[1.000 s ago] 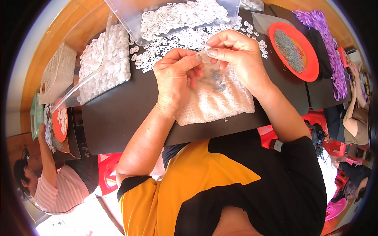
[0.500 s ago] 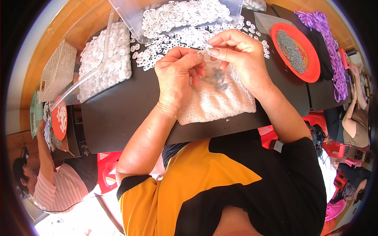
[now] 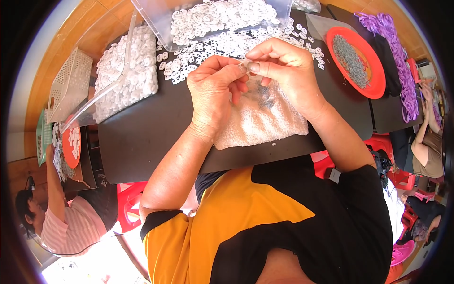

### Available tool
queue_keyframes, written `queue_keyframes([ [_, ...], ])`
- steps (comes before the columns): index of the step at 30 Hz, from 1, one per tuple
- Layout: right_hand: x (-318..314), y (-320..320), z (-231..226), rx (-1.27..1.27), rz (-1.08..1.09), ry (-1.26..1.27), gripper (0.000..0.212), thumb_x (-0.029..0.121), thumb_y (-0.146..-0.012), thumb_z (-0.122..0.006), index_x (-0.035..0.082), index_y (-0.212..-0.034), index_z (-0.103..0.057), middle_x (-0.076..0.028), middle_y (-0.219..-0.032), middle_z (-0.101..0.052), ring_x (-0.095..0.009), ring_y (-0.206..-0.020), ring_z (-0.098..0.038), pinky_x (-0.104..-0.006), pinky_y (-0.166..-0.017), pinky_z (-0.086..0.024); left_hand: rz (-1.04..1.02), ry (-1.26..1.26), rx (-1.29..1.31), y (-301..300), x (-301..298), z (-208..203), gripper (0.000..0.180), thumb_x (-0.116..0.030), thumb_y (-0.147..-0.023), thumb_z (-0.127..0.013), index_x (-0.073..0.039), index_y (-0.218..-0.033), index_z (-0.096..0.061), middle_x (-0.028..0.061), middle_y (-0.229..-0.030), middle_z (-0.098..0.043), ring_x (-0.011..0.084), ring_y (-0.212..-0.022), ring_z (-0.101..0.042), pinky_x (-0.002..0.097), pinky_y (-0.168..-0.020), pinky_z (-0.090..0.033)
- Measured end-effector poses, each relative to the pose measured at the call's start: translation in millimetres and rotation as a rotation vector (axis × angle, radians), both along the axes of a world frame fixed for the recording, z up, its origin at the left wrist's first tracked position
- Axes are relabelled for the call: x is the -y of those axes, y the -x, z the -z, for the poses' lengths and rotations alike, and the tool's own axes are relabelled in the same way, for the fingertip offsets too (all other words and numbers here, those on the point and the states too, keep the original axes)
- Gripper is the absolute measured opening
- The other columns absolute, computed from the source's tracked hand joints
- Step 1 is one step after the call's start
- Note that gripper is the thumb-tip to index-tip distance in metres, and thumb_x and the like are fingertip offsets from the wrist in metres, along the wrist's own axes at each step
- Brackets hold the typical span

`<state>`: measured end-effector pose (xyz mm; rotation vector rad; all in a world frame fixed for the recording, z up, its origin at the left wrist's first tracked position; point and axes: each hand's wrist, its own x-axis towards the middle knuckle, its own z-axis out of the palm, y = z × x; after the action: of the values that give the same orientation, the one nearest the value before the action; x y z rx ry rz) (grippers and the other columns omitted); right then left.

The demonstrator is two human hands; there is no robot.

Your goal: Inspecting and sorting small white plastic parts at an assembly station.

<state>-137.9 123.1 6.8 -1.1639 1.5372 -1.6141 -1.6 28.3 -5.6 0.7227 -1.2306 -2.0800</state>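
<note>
My left hand (image 3: 213,92) and my right hand (image 3: 293,71) meet above a folded pale towel (image 3: 265,128), thumbs and forefingers closed in pinches. Between the fingertips is a small white plastic piece (image 3: 244,62), mostly covered by them. Whether each hand grips a separate part cannot be made out. Several thin grey metal pins (image 3: 265,98) lie on the towel just under my hands. Beyond my fingers, many flat white plastic pieces with holes (image 3: 189,64) are spread over the dark table (image 3: 142,151).
A clear bin (image 3: 163,42) of white pieces stands at the back. To the left is a clear container (image 3: 125,75) heaped with rounded white pieces. An orange plate (image 3: 376,75) of grey pins and purple ribbons (image 3: 402,71) lie right. A co-worker (image 3: 71,222) sits at left.
My right hand has shifted slightly left and down, bringing its fingertips against those of my left hand. The left hand has hardly moved.
</note>
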Motion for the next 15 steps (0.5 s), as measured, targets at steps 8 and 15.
queue_keyframes([
  [8,-0.6,14.2,-5.8,0.128,-0.034,0.014,0.012,0.005,-0.085,-0.065,-0.001,-0.095,-0.068,-0.005,-0.084,-0.069,-0.011,-0.075,-0.065,-0.0216,-0.058,-0.049,0.091,0.086,-0.083,1.9,-2.8,-2.0,0.016,0.002,-0.083,-0.07,0.002,-0.096,-0.062,0.0096,-0.081,-0.068,0.0125,-0.065,-0.063,0.0213,-0.05,-0.045],
  [15,-3.4,19.7,-9.6,0.185,-0.091,-0.025,0.012,0.004,-0.085,-0.065,-0.002,-0.095,-0.067,-0.007,-0.083,-0.068,-0.011,-0.071,-0.065,-0.0217,-0.057,-0.049,0.136,0.19,-0.142,2.2,-1.6,-2.0,0.026,0.005,-0.081,-0.072,0.001,-0.104,-0.062,0.0074,-0.087,-0.069,0.0096,-0.075,-0.064,0.0194,-0.053,-0.046],
])
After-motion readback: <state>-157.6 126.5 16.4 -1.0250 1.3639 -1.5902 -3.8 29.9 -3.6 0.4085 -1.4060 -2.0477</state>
